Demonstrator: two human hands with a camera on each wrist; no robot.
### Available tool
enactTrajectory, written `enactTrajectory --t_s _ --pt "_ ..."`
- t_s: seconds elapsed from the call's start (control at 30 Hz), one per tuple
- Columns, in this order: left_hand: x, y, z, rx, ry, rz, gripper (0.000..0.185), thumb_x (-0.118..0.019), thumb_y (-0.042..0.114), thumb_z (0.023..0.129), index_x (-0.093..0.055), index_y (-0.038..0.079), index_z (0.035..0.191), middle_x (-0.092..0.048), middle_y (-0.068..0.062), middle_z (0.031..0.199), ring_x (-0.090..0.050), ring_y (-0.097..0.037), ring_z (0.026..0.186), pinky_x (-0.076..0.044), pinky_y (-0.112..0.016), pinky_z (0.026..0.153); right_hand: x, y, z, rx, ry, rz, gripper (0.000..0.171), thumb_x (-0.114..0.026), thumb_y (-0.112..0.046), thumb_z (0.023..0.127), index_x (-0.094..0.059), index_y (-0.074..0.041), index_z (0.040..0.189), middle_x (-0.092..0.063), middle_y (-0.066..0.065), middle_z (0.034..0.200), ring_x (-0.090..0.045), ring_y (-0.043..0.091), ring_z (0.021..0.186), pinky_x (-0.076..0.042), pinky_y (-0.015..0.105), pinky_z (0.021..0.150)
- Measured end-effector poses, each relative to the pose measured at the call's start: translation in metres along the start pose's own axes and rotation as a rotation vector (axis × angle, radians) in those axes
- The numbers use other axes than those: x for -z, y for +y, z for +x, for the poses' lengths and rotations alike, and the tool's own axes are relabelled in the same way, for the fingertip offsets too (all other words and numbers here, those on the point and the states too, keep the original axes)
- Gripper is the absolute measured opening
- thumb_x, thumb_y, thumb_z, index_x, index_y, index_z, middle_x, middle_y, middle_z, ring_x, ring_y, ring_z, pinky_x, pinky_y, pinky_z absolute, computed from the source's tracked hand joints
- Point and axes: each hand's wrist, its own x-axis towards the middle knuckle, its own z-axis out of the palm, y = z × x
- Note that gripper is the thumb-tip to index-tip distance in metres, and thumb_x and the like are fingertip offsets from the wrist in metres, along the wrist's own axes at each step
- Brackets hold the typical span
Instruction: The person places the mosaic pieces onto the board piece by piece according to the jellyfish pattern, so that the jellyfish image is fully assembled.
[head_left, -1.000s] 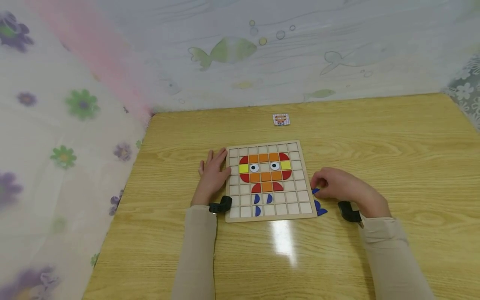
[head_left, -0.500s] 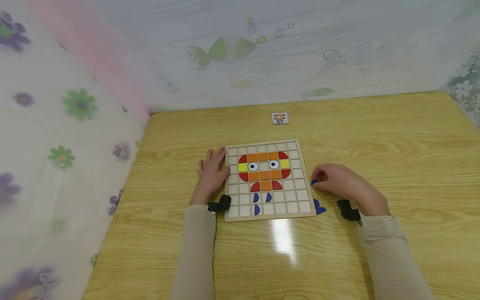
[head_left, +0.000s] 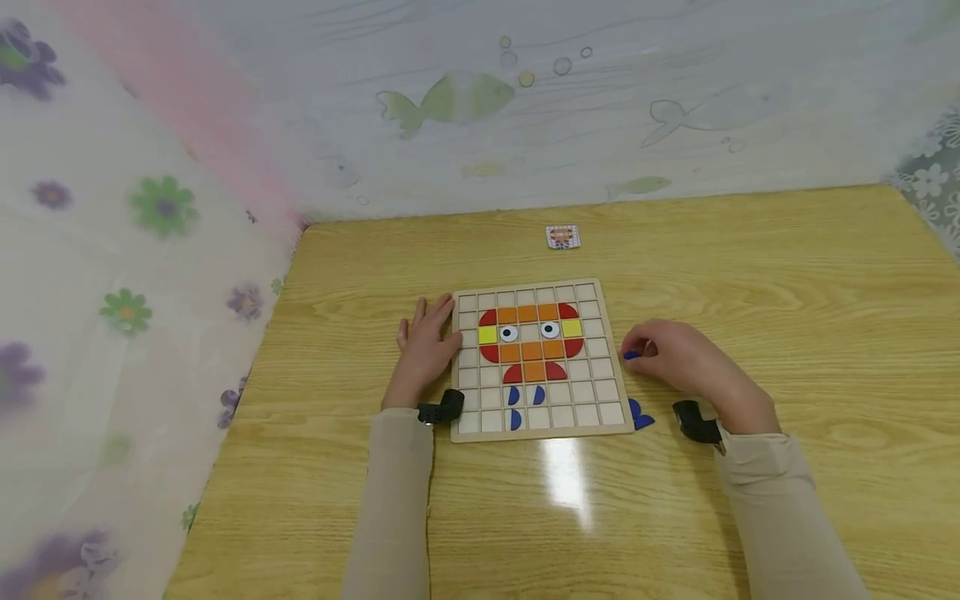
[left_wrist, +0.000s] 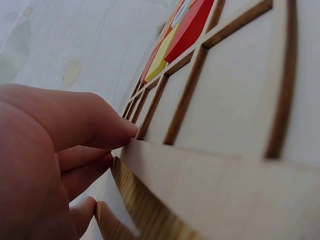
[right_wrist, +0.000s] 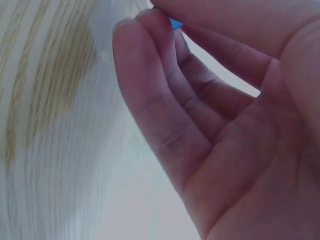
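- Table point(head_left: 750, 275): light wood grain, set against curtains printed with fish and flowers.
- Puzzle board point(head_left: 592, 302): wooden grid tray, flat on the table between the 2 hands. Red, orange and yellow tiles plus 2 eye tiles form a figure in the upper middle; 3 blue pieces point(head_left: 513, 396) sit in the lower rows.
- Left hand point(head_left: 426, 346): flat on the table, fingers straight, pressed against the board's left edge. The left wrist view shows a fingertip point(left_wrist: 127, 131) touching the rim; nothing held.
- Right hand point(head_left: 678, 358): just off the board's right edge, fingers curled, pinching a small blue piece point(head_left: 632, 356). The right wrist view shows only a sliver of blue point(right_wrist: 175, 23) between the fingertips.
- Hands well apart, 1 on each side of the board.
- 2 loose blue pieces point(head_left: 639, 415): on the table beside the board's lower right corner, near the right wrist.
- Small pattern card point(head_left: 562, 237): on the table beyond the board's far edge, well apart from both hands.
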Motion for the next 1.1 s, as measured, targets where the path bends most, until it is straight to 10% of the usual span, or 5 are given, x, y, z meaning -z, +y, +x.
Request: enactTrajectory --t_s 1.1 --pt "-0.001 -0.001 0.001 -0.002 -0.002 0.004 0.056 -0.047 0.023 0.087 -0.032 0.016 0.14 -0.023 0.005 0.145 0.001 -0.022 0.135 0.008 -0.049 0.1 -0.053 -0.065 0.01 0.195 -0.152 0.06 0.012 -0.059 -0.021 0.084 -0.07 -0.017 0.089 -0.057 -0.011 0.073 -0.049 0.009 0.067 -0.04 0.027 0.064"
